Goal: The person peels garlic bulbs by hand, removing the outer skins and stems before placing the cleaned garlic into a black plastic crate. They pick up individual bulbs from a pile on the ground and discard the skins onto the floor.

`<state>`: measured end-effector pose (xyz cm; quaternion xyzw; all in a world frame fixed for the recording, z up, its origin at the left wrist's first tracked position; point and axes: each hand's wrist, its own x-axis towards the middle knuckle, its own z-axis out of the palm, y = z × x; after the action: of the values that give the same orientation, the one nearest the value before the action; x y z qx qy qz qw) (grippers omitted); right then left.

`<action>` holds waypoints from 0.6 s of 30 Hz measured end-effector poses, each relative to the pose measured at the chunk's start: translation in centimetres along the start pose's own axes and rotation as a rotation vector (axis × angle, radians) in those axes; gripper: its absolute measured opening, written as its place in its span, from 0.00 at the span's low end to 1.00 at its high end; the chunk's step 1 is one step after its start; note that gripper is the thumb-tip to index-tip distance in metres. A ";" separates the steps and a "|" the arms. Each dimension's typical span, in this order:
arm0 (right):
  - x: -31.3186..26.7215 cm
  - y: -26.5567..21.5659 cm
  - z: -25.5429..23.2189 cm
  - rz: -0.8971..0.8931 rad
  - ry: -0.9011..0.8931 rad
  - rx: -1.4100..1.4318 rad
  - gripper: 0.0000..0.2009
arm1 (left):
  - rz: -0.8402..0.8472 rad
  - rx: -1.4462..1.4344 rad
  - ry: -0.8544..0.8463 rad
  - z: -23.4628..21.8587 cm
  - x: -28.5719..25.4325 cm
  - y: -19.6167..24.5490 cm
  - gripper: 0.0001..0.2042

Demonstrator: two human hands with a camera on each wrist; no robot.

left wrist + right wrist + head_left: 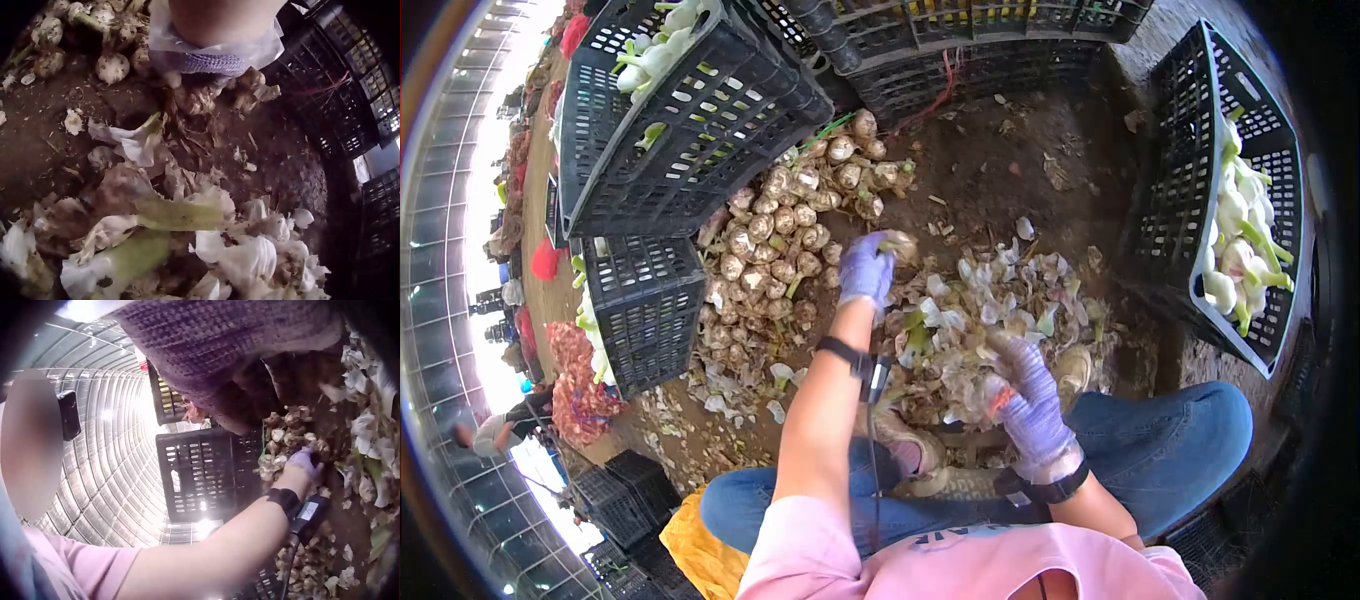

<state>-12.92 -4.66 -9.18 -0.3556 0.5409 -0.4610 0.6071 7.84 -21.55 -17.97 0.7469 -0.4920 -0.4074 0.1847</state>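
My left hand (867,268), in a purple knit glove, reaches forward to the edge of the garlic pile and grips a garlic bulb (898,246). In the left wrist view the glove hides much of that hand's fingers; soil-stained garlic bulbs (250,90) lie right by them. My right hand (1032,408), gloved alike, hovers over the loose garlic skins (990,300) between the feet. Its thumb and fingers stand apart, blurred, with something red at the thumb. In the right wrist view its soiled fingers (250,394) bend loosely.
Unpeeled garlic bulbs (775,225) are heaped at the left. Black crates (700,130) with white garlic stand beyond them. Another black crate (1175,190) at the right holds cleaned garlic (1240,230). More crates (980,60) line the far side of the dirt floor (1040,150).
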 end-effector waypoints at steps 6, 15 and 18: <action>-0.6 -1.2 0.6 -0.013 0.024 0.320 0.24 | 0.623 0.050 -0.499 -4.2 -11.7 6.2 0.16; -4.4 -4.6 -0.1 0.174 -0.227 0.828 0.20 | 0.587 -0.329 -0.286 -3.1 -23.3 6.7 0.31; -5.3 -5.7 -0.7 0.160 -0.095 0.368 0.18 | 0.632 -0.174 -0.149 -3.9 -25.5 7.4 0.35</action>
<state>-14.57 -1.48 -2.26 -0.2157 0.4447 -0.4849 0.7215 1.93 -2.84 0.29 0.5072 -0.6748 -0.4238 0.3284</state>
